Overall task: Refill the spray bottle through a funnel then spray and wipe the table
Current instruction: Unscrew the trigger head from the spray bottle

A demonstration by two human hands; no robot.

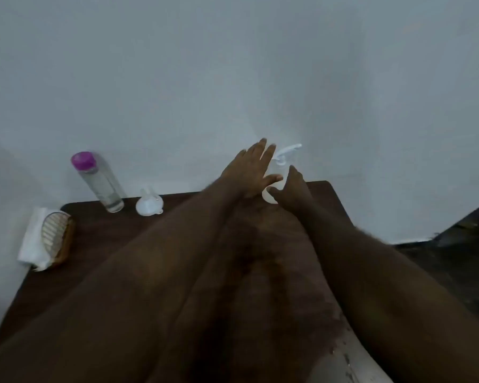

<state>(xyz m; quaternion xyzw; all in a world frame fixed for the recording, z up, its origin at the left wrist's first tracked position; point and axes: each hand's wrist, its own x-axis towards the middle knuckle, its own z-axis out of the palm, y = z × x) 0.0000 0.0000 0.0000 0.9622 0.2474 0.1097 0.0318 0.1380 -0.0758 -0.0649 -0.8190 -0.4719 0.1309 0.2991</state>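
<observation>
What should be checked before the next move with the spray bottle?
1. Spray bottle upright on the table: ok.
2. Grip on it: not ok; left hand and right hand flank it, fingers open.
3. Spray head off for filling: not ok, still on.
4. Funnel at hand, beside the purple-capped bottle: ok.
5. Liquid in that bottle: cannot tell.
6. Cloth ready, under the brush: ok.

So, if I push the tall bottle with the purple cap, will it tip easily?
Probably: the bottle is tall and narrow, standing upright, so a high push may topple it. It looks smooth, perhaps slippery. Its cap is on, so little should spill.
</observation>
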